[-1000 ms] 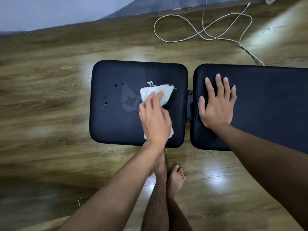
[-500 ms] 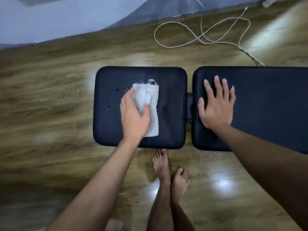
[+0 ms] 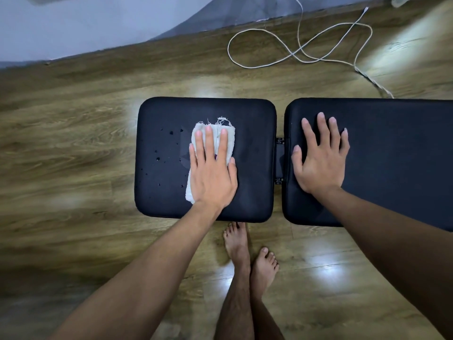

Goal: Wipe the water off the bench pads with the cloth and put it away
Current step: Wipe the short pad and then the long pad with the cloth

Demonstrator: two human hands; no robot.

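Cloth [image 3: 212, 133] pinned flat under left hand [image 3: 212, 175], no pinch grip. Droplets [image 3: 163, 153] left of cloth, same pad [image 3: 255, 133]; leftward sweep needed. Right hand [image 3: 321, 160] splayed, nothing held.

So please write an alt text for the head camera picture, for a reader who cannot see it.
Seen from above, the left hand presses a white cloth flat on the smaller black bench pad, with water drops left of the cloth. The right hand rests flat on the longer pad; bare feet stand on the wooden floor.
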